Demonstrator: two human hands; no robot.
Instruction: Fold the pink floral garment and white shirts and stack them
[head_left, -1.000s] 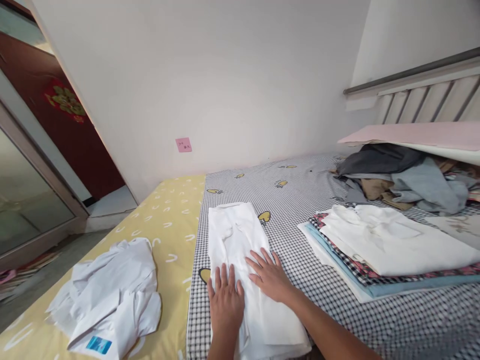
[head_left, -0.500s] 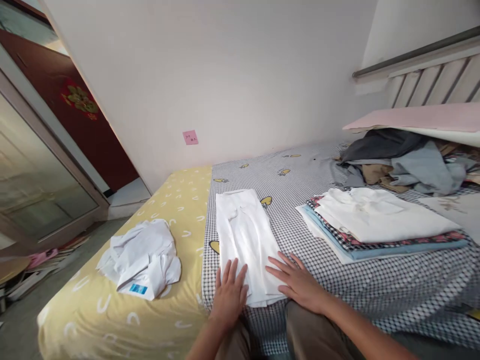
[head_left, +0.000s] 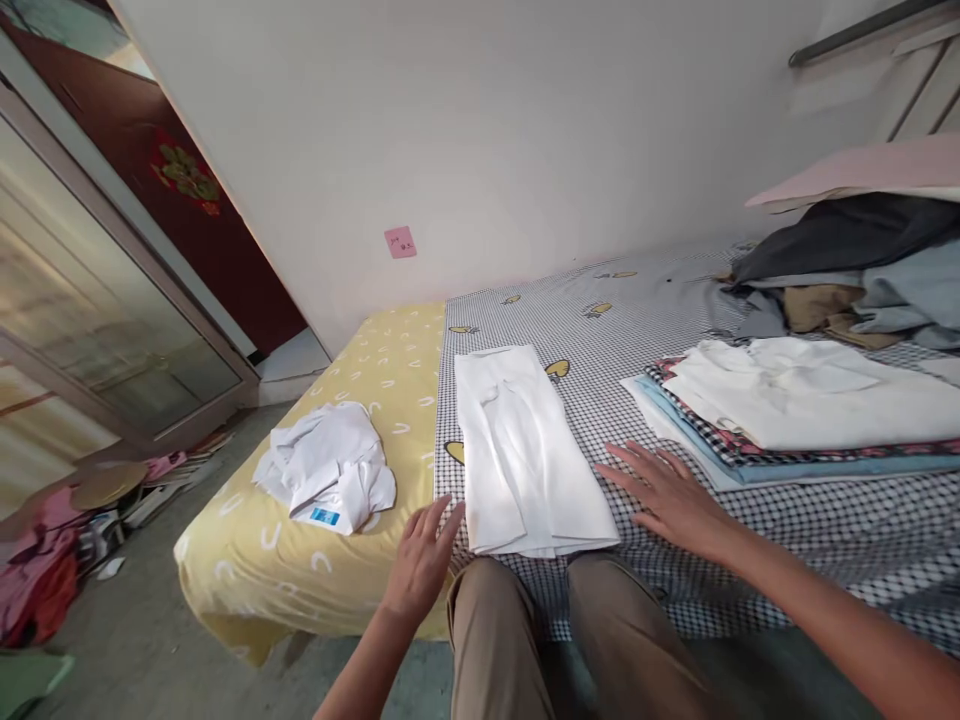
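A white garment [head_left: 521, 455] lies folded into a long strip on the checked sheet of the bed [head_left: 600, 320]. My left hand [head_left: 421, 562] hovers just off its near left corner, fingers stretched out and empty. My right hand [head_left: 670, 495] is spread flat over the checked sheet to the right of the strip, holding nothing. My knees in tan trousers [head_left: 555, 640] press against the bed's near edge below the garment.
A crumpled white shirt [head_left: 326, 470] lies on the yellow sheet [head_left: 375, 370] at the left. A stack of folded clothes [head_left: 795, 415] sits at the right, with loose clothes [head_left: 855, 270] piled behind it. Clutter [head_left: 75, 520] lies on the floor by a glass door.
Both hands have slid off the folded white garment, the left to its left side and the right to its right side. The view has pulled back from the bed.
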